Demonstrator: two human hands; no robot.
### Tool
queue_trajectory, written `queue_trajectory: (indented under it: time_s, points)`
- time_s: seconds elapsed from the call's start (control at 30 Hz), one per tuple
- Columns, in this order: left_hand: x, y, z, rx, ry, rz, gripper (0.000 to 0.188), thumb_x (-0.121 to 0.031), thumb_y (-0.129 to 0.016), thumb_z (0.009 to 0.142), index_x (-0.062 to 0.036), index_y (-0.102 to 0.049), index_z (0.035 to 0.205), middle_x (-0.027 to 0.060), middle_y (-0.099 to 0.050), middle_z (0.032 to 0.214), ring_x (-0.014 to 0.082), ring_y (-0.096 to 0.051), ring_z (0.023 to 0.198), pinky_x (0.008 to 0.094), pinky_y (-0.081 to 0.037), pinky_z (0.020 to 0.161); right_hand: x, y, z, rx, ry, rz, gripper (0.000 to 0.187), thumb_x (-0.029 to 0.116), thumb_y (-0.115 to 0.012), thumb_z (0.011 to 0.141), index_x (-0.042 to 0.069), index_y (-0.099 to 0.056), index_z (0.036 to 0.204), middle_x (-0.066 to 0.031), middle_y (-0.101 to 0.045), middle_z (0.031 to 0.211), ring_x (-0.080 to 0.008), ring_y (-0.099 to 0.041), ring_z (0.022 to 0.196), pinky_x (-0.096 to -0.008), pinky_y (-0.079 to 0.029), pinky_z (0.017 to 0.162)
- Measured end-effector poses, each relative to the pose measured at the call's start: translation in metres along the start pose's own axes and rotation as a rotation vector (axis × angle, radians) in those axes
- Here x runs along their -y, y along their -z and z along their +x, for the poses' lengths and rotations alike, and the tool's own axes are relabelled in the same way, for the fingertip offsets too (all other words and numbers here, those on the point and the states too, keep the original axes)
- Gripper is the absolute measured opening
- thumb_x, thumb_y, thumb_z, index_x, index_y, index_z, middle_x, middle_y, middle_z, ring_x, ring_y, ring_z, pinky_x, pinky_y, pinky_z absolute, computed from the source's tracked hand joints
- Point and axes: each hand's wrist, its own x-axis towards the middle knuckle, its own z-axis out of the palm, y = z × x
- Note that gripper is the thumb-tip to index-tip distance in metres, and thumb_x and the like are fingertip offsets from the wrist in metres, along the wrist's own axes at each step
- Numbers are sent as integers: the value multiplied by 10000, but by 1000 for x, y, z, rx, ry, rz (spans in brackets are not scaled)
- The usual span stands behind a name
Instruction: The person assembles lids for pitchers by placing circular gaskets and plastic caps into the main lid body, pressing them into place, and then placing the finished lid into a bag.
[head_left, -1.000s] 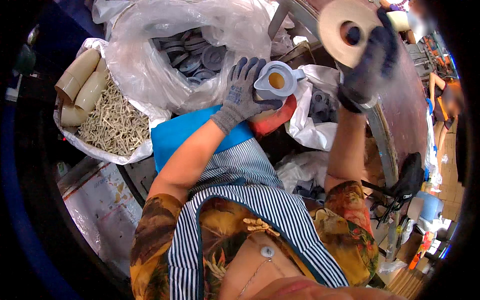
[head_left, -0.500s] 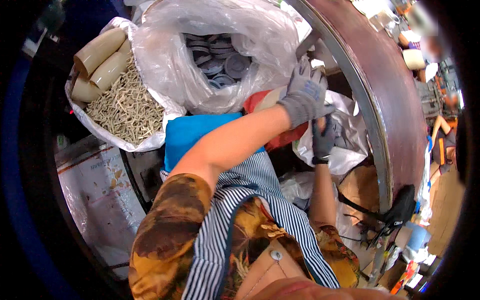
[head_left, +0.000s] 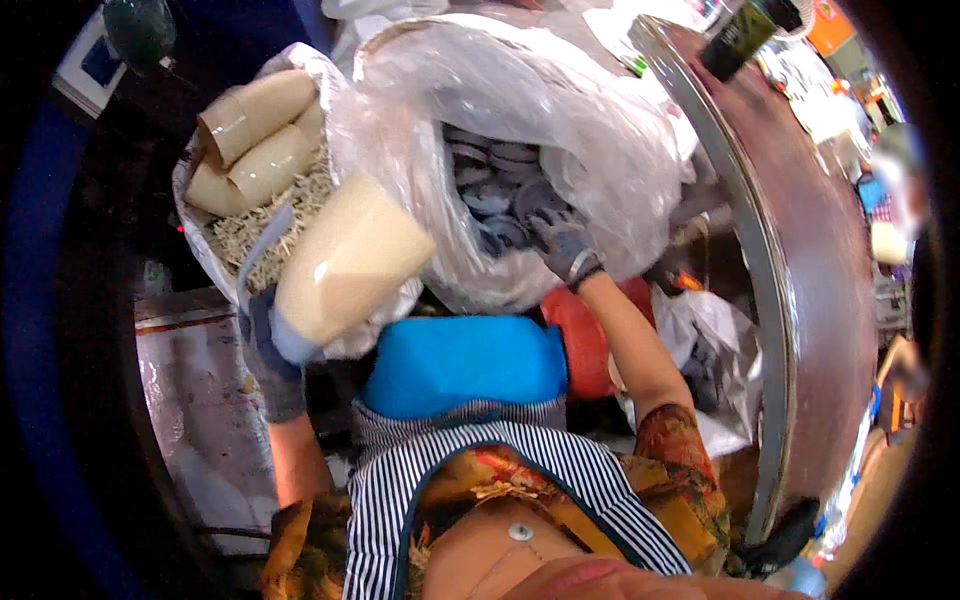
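Note:
My left hand point(head_left: 268, 350), in a grey glove, is closed around the lower end of a glossy beige tapered tube point(head_left: 350, 250). The tube is tilted above the left sack, its wider end up and to the right. My right hand point(head_left: 562, 245), also gloved in grey, reaches into a large clear plastic bag point(head_left: 620, 130). Its fingers are spread against the grey round discs point(head_left: 540, 200) inside. Just how the fingertips meet the discs is partly hidden.
The white sack point(head_left: 190, 215) at left holds more beige tubes point(head_left: 262, 110) and many short pale sticks point(head_left: 225, 240). A blue cushion-like bundle point(head_left: 465, 365) lies at my lap, beside a red object point(head_left: 575, 345). A metal-edged brown table point(head_left: 800, 270) curves along the right.
My left hand has moved from the white bag at right to the left sack and now holds a beige tube. My right hand has gone up into the disc bag. The view has shifted.

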Motion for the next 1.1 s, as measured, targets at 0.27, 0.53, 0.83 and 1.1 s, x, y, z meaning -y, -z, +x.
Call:
queue_trajectory:
  time_s: [0.27,0.53,0.83,1.1]
  points:
    - [23,-7,-12,-56,472,-626,398,-294,-507,1008,4,-545,1268,149,-619,1191,256,-609,1069,390,-499,914,-60,-140,127,113,-204,54,628,439,-424,940,149,-354,1493,-165,-316,1539,-324,-263,1435,-465,-168,1186]
    - [-32,-26,-20,-23,694,-1102,342,-280,-522,987,-18,-592,1195,162,-629,1137,270,-615,1034,396,-511,849,-11,78,-95,-70,-458,497,505,405,-578,886,197,-562,1346,-158,-695,1092,-348,-658,1014,-435,-484,908]
    - [-76,-43,-58,211,-351,-21,420,-87,-690,826,-16,-578,1225,155,-619,1166,342,-594,1055,413,-502,891,-25,5,-289,-432,-473,-16,664,313,-679,791,123,-491,1399,-210,-501,1374,-408,-451,1284,-473,-377,1069]
    - [-84,-32,-92,317,153,-470,356,-232,-376,1032,-9,-600,1196,183,-568,1133,319,-597,1039,394,-477,905,-18,20,-278,-175,-354,128,530,398,-658,808,193,-584,1292,-149,-520,1366,-398,-451,1277,-497,-369,1061]
